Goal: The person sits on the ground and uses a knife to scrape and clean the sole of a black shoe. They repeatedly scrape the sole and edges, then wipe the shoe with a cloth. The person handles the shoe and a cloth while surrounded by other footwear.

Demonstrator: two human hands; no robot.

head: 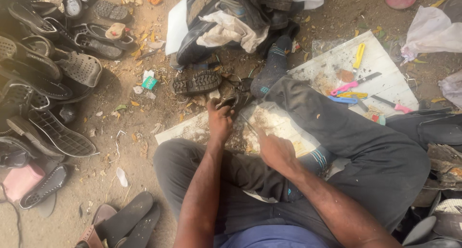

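on white worn board (pixel 380 60), left hand (pixel 220 122) grips dark worn sandal (pixel 234 100), fingers closed around it; right hand (pixel 275 151) pinches thin metal tool (pixel 249 125) near sandal.

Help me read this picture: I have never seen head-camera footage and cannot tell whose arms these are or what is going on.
The camera sits on a person's head and looks down, so both bare arms are their own. They sit on dusty ground with legs out over a white board. The left hand grips a dark shoe. The right hand holds a thin tool pointed toward it. On the board lie a yellow-handled tool and pink-handled ones. A pile of worn sandals lies to the left.
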